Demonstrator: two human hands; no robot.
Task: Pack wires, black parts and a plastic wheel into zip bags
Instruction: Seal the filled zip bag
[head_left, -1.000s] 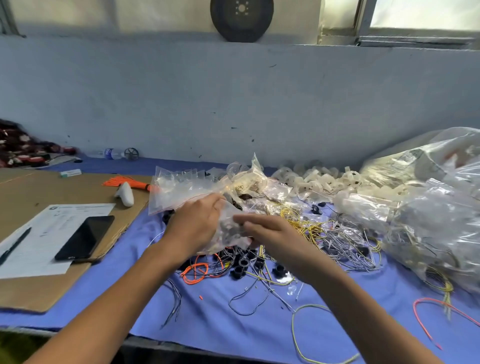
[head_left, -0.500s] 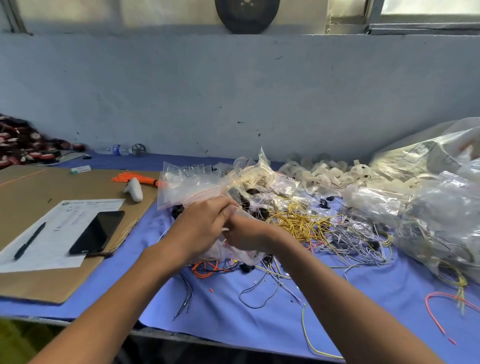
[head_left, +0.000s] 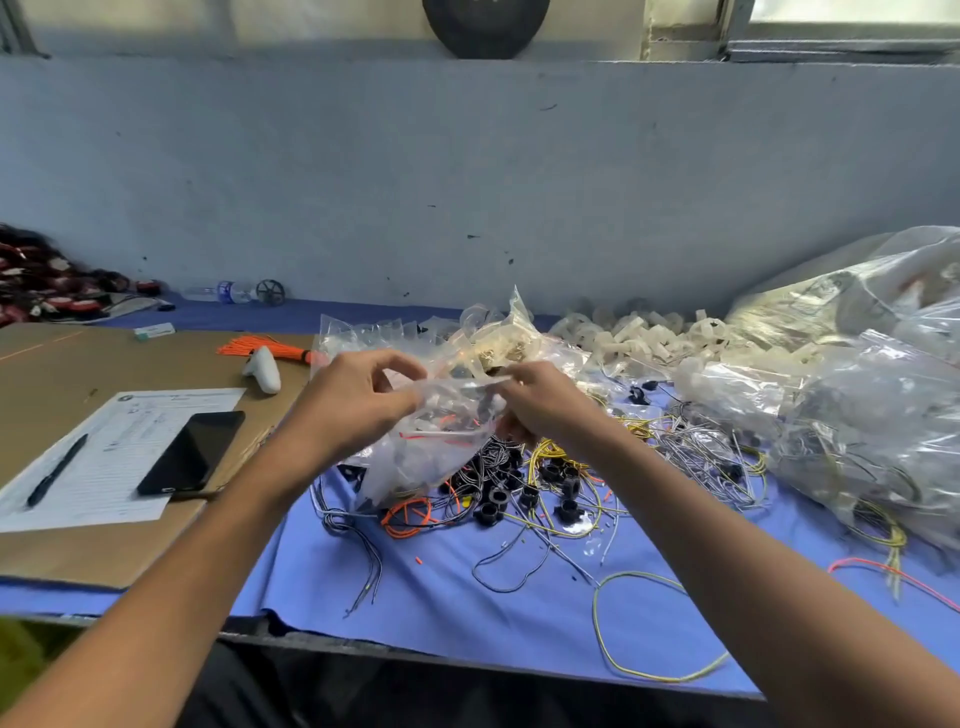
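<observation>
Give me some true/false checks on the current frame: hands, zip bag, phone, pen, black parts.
1. The left hand and the right hand both hold the clear zip bag at its top edge. True.
2. The phone lies on the blue cloth among the wires. False: it lies partly on the paper sheet on the cardboard.
3. Black parts lie loose on the blue cloth, mixed with wires. True.
4. The left hand holds the pen. False: the pen lies on the paper sheet, apart from both hands.
</observation>
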